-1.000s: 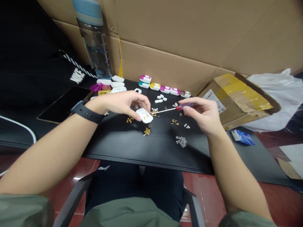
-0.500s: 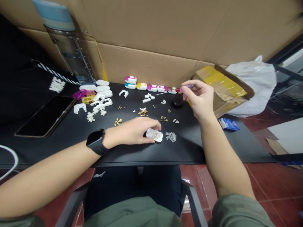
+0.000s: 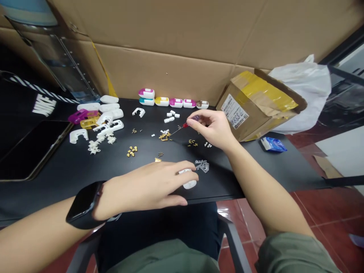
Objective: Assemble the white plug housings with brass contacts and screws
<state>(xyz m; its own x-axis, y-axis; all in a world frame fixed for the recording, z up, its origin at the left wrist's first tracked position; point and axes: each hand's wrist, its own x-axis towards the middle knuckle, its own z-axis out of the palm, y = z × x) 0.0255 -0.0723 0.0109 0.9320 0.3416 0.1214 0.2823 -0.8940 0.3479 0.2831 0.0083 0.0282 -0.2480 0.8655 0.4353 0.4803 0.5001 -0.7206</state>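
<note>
In my right hand (image 3: 212, 127) is a small screwdriver (image 3: 185, 125) with a red and purple handle, gripped between thumb and fingers. Its thin shaft slants down to the left, with the tip at a little pile of gold metal pieces (image 3: 164, 138). My left hand (image 3: 159, 184), wearing a black smartwatch, is open over a white plastic shell (image 3: 190, 184). Two of its fingers lie across the shell, and the thumb is apart from it. Clear plastic bits (image 3: 202, 166) lie just right of the shell. Gold nuts (image 3: 132, 151) and thin pins (image 3: 160, 154) lie farther left.
White, purple and yellow casings (image 3: 109, 113) are heaped at the left, near a phone (image 3: 36, 148) and a water bottle (image 3: 62, 57). Capsule-shaped coloured units (image 3: 176, 102) line the back. At the right stand a cardboard box (image 3: 247, 117) and a blue packet (image 3: 273, 144).
My right hand has brought the screwdriver down and left to the gold pieces. My left hand has moved nearer, its thumb off the shell, which is now turned. The view has shifted slightly.
</note>
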